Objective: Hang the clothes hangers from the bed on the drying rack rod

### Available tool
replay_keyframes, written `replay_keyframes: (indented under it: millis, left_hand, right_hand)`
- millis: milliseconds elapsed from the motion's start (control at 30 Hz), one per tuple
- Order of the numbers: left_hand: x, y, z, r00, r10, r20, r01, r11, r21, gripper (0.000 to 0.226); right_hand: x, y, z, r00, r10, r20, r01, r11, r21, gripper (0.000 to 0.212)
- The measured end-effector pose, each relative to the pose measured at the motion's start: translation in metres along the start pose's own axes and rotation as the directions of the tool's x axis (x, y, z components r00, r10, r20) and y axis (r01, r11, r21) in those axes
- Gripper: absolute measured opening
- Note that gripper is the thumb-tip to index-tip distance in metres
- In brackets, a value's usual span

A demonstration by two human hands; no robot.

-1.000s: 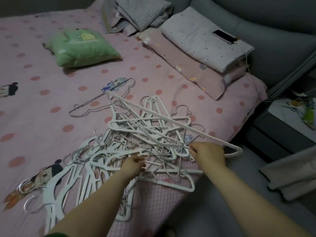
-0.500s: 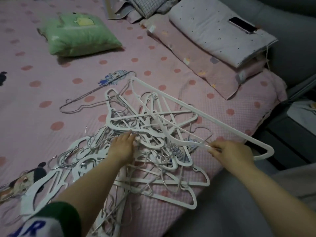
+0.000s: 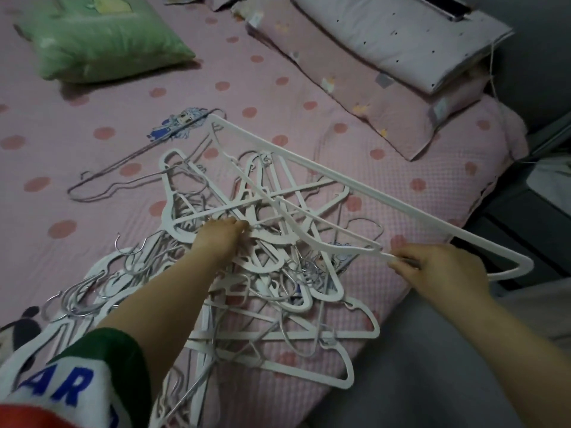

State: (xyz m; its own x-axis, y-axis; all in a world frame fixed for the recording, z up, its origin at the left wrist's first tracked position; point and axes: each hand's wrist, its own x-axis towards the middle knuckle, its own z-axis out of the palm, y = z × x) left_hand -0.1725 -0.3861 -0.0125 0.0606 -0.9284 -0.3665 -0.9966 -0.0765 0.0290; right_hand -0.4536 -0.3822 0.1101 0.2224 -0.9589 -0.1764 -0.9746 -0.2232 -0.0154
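Observation:
A tangled pile of several white plastic hangers [image 3: 278, 273] with metal hooks lies on the pink dotted bed [image 3: 92, 149] near its front edge. My right hand [image 3: 441, 273] pinches the neck of one large white hanger [image 3: 355, 186], whose long bar slants up from the pile and out past the bed's right edge. Fingers down, my left hand [image 3: 216, 239] presses on the middle of the pile. A thin grey wire hanger [image 3: 129, 180] lies apart to the left. The drying rack is not in view.
A green cushion [image 3: 102, 35] sits at the back left. Folded pink and white bedding [image 3: 386, 57] with a phone [image 3: 445, 7] on top lies at the back right. A dark bedside cabinet [image 3: 531, 211] stands right of the bed. Grey floor shows below right.
My right hand has drawn the large hanger further right and lifted it out of the pile. My left hand moved forward onto the heap and holds it down.

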Motion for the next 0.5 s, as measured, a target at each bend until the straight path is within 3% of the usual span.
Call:
replay_keyframes:
  millis: [200,500]
  left_hand:
    - [-0.026,-0.013,-0.014,0.995,0.021,-0.095,-0.03,0.994,-0.1,0.044]
    - [-0.07,-0.027,-0.016,0.989,-0.056,0.138,0.071,0.992,-0.104,0.053]
  right_hand:
    - [0.0,-0.002,-0.014,0.999,0.053,-0.006,-0.053,0.998,0.025,0.027]
    - [-0.023,-0.011,-0.032,0.985,0.15,0.085,-0.169,0.936,0.309,0.019]
